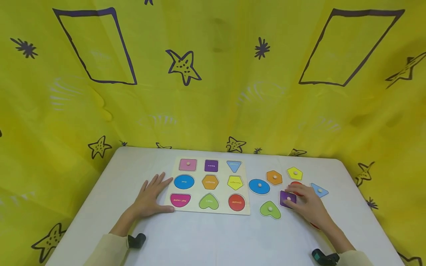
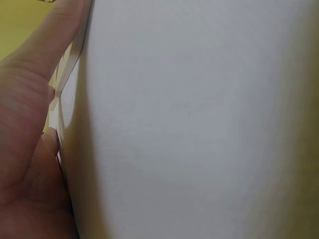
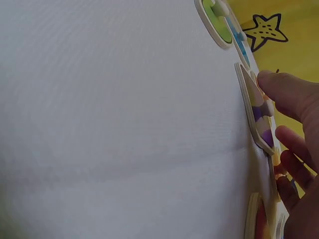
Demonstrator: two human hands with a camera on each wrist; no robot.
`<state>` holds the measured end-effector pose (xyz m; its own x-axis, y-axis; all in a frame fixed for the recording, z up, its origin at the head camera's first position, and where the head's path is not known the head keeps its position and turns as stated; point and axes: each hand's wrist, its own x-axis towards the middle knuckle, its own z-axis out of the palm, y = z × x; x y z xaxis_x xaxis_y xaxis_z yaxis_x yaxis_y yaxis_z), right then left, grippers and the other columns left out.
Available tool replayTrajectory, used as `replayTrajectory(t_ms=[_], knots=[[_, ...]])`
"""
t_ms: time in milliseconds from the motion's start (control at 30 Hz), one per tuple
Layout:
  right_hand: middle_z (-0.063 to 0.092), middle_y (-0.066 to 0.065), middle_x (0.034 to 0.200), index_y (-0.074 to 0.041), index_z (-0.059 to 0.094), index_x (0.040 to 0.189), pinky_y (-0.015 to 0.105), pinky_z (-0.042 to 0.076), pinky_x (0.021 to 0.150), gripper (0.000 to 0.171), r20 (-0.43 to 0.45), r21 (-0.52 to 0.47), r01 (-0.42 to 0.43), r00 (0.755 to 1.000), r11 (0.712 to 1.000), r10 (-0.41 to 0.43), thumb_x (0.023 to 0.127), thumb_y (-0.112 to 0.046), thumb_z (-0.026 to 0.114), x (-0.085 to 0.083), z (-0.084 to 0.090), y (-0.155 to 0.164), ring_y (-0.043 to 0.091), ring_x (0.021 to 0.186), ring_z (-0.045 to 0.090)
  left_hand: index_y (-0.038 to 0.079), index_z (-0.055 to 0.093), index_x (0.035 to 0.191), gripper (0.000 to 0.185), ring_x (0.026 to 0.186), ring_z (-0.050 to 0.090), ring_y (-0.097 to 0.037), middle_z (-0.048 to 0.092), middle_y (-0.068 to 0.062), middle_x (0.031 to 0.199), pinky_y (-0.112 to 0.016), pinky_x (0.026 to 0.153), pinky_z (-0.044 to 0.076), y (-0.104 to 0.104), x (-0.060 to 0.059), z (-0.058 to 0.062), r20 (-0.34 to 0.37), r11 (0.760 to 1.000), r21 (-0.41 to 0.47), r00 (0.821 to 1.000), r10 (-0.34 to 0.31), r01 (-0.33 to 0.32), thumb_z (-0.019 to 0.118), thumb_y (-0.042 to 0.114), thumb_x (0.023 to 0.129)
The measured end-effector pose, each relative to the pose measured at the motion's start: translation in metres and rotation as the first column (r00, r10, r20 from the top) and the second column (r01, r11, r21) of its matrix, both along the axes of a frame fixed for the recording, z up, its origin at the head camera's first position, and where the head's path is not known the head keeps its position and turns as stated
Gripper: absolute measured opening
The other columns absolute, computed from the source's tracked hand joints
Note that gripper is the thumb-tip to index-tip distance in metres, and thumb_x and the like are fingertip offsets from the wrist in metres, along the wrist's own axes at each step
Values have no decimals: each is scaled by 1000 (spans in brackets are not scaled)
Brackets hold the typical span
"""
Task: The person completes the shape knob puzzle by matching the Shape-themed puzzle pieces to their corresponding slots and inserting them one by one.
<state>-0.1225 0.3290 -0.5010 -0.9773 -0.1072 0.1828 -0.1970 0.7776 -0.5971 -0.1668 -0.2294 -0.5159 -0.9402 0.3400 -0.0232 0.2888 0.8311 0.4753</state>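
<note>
A pale wooden shape puzzle board point(image 1: 196, 216) lies on the white table, with printed coloured shapes. My left hand point(image 1: 151, 197) rests at its left edge, fingers spread and thumb along the near left corner. The purple square piece point(image 1: 285, 197) with a small knob lies right of the board. Over it is my right hand point(image 1: 307, 205), thumb point(image 3: 281, 89) and fingers apart on either side of the knob point(image 3: 267, 108). A red piece point(image 1: 295, 184) is partly hidden behind that hand's fingers. The pink rectangle piece point(image 1: 183, 166) sits in the board's far left place.
Around the right hand lie a blue oval point(image 1: 256, 187), an orange hexagon point(image 1: 272, 180), a yellow pentagon point(image 1: 293, 170), a light blue triangle point(image 1: 322, 192) and a green heart point(image 1: 266, 211). Another red piece point(image 1: 314, 226) shows under the right wrist. A yellow curtain point(image 1: 213, 111) hangs behind the table.
</note>
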Motion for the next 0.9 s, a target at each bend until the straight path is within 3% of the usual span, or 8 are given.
replayTrajectory(t_ms=[267, 367, 433, 500, 900], knots=[[67, 17, 126, -8, 78, 109, 70, 40, 101, 26, -1, -18, 16, 1000, 1000, -16, 86, -18, 85, 9, -1, 3, 44, 126, 50, 17, 42, 158, 107, 154, 13, -47, 25, -21, 167, -72, 119, 3, 1, 3, 4, -9, 1000, -2, 1000, 2, -2, 84, 63, 70], [67, 14, 125, -10, 79, 106, 38, 39, 116, 21, -26, -14, 20, 999, 1000, -20, 87, -16, 84, 9, -4, 5, 43, 128, 50, 17, 43, 158, 106, 154, 13, -47, 26, -21, 167, -73, 119, 3, 0, 2, 4, -17, 1000, -3, 1000, 1, -1, 84, 63, 71], [68, 12, 124, -11, 79, 103, 13, 31, 111, 18, -53, -19, 16, 998, 1000, -17, 86, -15, 84, 9, -6, 6, 41, 128, 51, 17, 43, 158, 106, 154, 13, -47, 25, -21, 167, -72, 119, 3, 0, 2, 3, -15, 1000, 0, 1000, 1, -1, 84, 63, 71], [69, 12, 122, -11, 79, 100, -3, 18, 98, 16, -76, -31, 5, 997, 999, -8, 85, -12, 84, 8, -7, 6, 41, 127, 52, 18, 42, 158, 107, 154, 12, -46, 25, -20, 167, -72, 119, 2, 0, 1, 2, -10, 1000, -2, 1000, 2, -2, 84, 63, 71], [69, 12, 122, -12, 79, 98, -4, 16, 96, 13, -72, -15, 16, 997, 1000, -17, 86, -12, 84, 6, -10, 7, 41, 125, 53, 17, 42, 158, 106, 155, 12, -46, 24, -20, 167, -71, 120, 2, 1, 1, 3, 0, 1000, -2, 1000, 8, -8, 83, 63, 71]])
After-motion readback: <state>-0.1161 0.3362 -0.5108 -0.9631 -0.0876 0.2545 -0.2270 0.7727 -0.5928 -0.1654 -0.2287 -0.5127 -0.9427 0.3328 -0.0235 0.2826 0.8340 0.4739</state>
